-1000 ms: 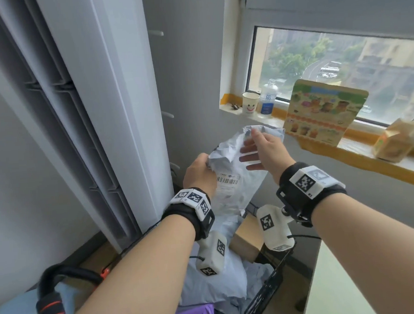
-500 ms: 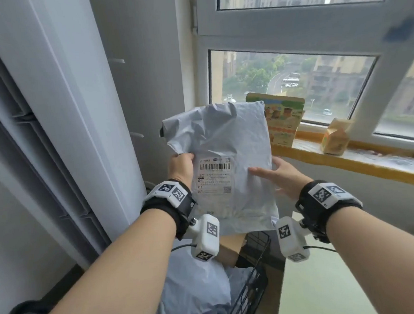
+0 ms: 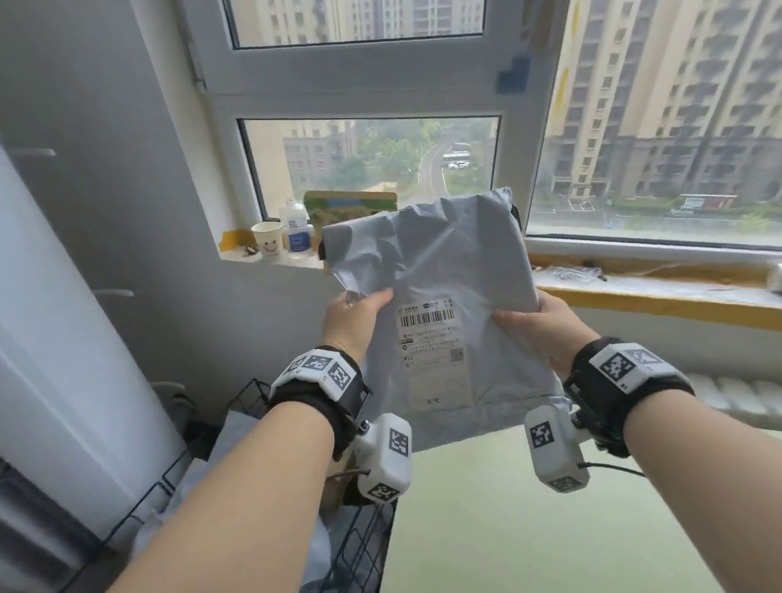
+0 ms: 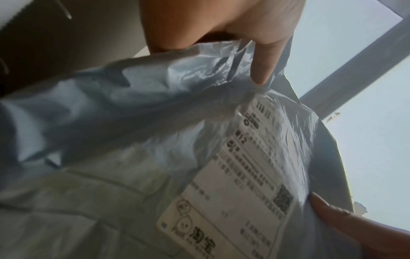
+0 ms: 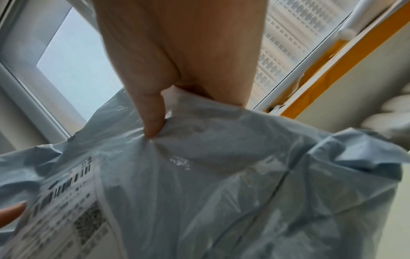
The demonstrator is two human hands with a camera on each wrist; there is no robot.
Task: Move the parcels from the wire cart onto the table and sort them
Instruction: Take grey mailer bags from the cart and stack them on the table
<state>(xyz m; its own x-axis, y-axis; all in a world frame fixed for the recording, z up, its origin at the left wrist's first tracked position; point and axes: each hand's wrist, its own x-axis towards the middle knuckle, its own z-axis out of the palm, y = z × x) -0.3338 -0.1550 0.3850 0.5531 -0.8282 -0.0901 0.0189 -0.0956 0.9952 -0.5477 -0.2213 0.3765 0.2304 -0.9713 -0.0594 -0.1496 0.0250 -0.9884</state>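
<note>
Both hands are pinching the grey parcel upright above the table, label facing the person: left hand gripping its left edge, right hand gripping its right edge, beside the wire cart

Both of my forearms are bare, no sleeves. On my left wrist I note a black strap carrying a white plate printed with black square fiducial markers. A white camera module hangs below it, marked on two faces. My right wrist wears the same black strap and white marker plate. Its white module also bears markers, and a thin black cable leaves it.
</note>
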